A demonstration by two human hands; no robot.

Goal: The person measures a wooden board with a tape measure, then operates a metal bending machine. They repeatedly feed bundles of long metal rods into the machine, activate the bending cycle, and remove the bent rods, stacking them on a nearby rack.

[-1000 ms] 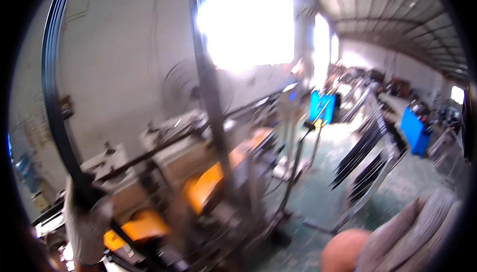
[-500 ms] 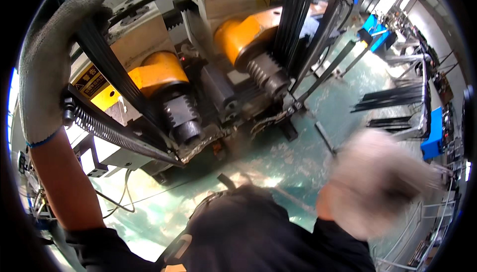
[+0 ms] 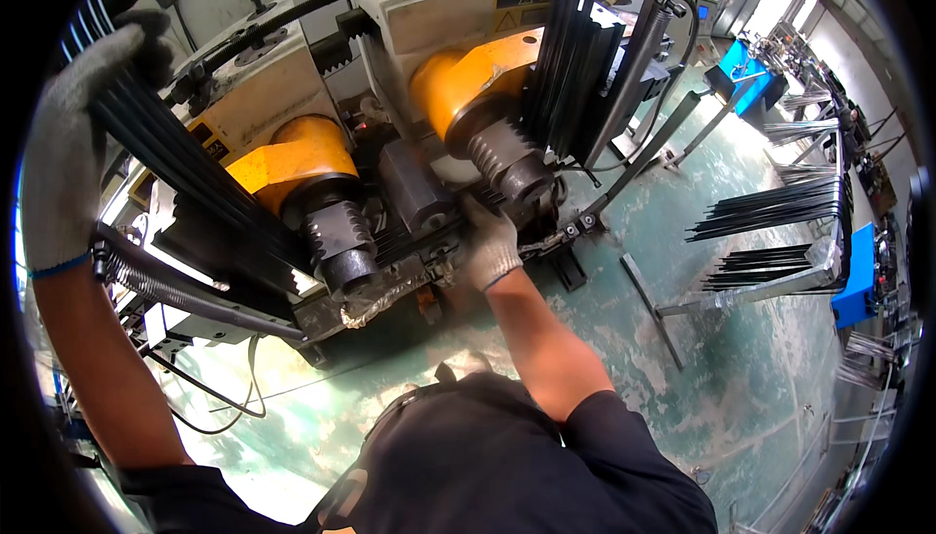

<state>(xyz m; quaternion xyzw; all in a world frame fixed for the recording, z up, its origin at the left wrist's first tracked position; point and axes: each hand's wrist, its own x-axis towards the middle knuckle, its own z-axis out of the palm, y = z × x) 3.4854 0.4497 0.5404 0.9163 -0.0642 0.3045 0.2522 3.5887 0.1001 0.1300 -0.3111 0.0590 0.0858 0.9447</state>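
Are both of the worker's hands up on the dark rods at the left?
No: only the left hand is up at the dark rods, while the right hand is lower, near the six-sided metal block.

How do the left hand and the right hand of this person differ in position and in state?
The left hand is raised near the picture's left edge; the right hand sits lower, near the middle. The left hand is closed around a bundle of dark rods; the right hand reaches in at the machine, and whether it grips anything is hidden. Both wear light-coloured gloves.
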